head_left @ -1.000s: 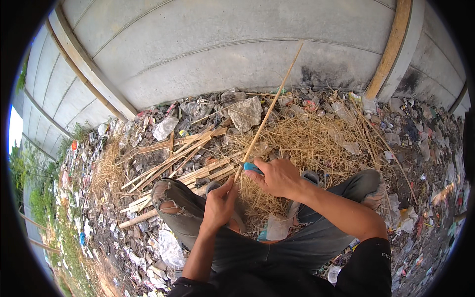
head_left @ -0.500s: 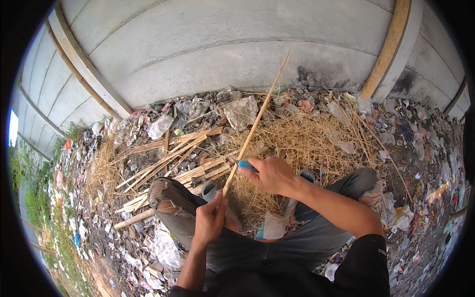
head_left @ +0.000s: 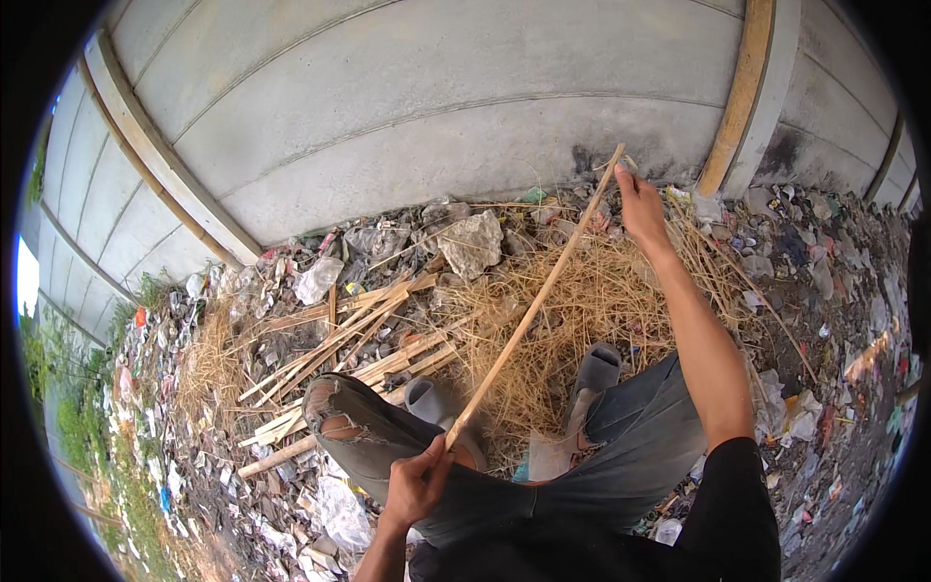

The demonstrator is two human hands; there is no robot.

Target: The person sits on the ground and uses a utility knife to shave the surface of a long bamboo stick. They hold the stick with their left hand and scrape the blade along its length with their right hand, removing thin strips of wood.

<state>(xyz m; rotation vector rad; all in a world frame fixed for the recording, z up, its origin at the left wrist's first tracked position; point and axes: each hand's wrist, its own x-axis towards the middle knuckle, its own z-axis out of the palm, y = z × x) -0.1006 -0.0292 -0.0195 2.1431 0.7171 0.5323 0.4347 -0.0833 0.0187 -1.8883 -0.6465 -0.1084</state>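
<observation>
I see one long thin bamboo stick (head_left: pixel 531 308), pale tan, straight, smooth-looking. Its long axis runs diagonally from lower left near my lap to upper right, with the far tip pointing at the base of the concrete wall (head_left: pixel 407 107). My left hand (head_left: pixel 417 482) is curled tight around the near end, above my left knee. My right hand (head_left: pixel 640 206) is stretched out at the far end, fingers closed at the stick near its tip; whether it also holds a small tool I cannot tell.

The stick hangs over a heap of dry straw (head_left: pixel 582 301), stringy and yellow. Left of the straw lies a loose pile of split bamboo strips (head_left: pixel 339 339), flat and rough, too many to count. Two grey sandals (head_left: pixel 593 371) on my feet, grey trousers torn at the left knee. The ground (head_left: pixel 824 320) is littered with plastic scraps and rubble. The wall is grey panels, smooth, with two wooden battens leaning on it.
</observation>
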